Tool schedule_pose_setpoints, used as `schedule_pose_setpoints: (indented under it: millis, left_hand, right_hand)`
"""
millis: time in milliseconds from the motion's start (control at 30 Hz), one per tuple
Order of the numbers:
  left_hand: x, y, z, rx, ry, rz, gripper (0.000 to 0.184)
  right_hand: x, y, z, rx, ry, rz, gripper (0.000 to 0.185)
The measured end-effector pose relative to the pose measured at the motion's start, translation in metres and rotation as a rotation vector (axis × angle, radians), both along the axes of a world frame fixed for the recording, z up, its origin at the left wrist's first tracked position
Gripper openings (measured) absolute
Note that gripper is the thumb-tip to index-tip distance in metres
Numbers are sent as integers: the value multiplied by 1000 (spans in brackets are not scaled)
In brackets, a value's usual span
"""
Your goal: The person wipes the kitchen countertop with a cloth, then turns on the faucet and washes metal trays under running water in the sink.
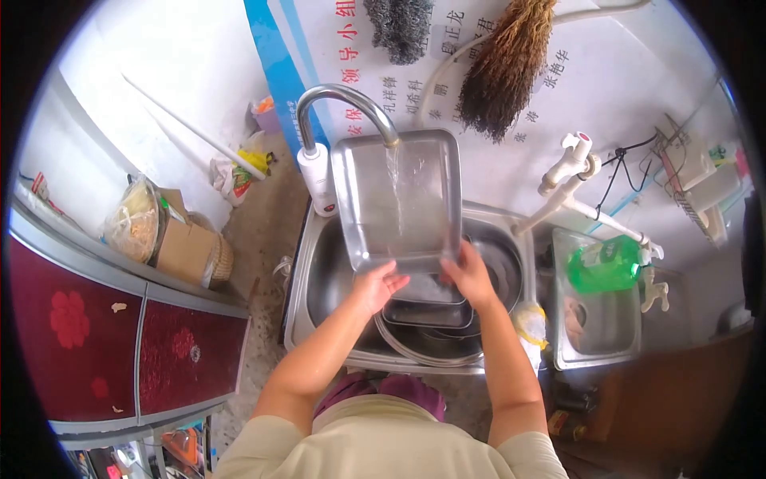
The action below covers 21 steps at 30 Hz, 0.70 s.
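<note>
A rectangular metal tray [367, 184] is tilted up under the curved faucet [343, 89], and water runs from the spout onto its inside. My left hand [378, 285] grips the tray's near left edge, thumb and fingers around the rim. At the near right corner my right hand [469, 275] is closed on the same tray. Below, the steel sink [323, 275] holds another rectangular tray [423, 315] and a round metal pan [399, 345], partly hidden by the raised tray and my arms.
A smaller sink [594, 343] stands to the right, with a green liquid bottle [604, 264] above it. White taps [568, 164] and pipes line the wall. A straw brush [507, 72] and steel scrubber [399, 30] hang behind. Red cabinet [88, 335] at left.
</note>
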<state>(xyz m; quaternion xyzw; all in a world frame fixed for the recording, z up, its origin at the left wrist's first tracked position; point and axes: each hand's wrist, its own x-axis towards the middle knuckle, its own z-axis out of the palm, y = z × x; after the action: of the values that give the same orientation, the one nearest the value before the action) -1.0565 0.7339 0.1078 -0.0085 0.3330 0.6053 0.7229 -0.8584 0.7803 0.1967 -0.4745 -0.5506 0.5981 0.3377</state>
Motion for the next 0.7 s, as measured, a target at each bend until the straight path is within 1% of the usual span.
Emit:
schedule_pose_setpoints:
  millis: [33,133,167,200,267,367,467,500,567,600,667,700]
  left_hand:
    - [5,3,2,-30,-4,-19,27]
    - [10,7,11,-48,182,-35,29]
    - [12,7,21,-16,289,4,29]
    - [13,9,18,-47,346,17,28]
    - [15,14,13,-110,460,42,26]
    - [7,19,17,-57,679,137,23]
    - [-1,21,11,38,967,-32,16]
    - [-3,21,9,70,1033,-58,15]
    - [-16,23,0,141,1183,-230,16]
    - [-24,23,-3,176,1256,-316,18]
    - [-42,20,1,277,1037,-342,28]
    - [-48,19,6,325,925,-354,33]
  right_hand:
    - [-3,0,-8,95,18,-56,42]
    - [3,0,-23,457,-368,-166,34]
    - [3,-1,-24,504,-329,-194,30]
    - [4,-6,-22,474,-305,-213,31]
    - [-3,-21,1,413,-258,-250,31]
    - [3,-25,-4,530,-300,-366,31]
    - [7,-32,9,461,-403,-307,33]
    - [7,-33,14,469,-445,-319,29]
    - [7,-34,20,486,-530,-343,24]
    - [10,-32,16,393,-496,-326,20]
    - [19,-29,3,206,-425,-292,16]
    - [18,-32,0,158,-383,-261,14]
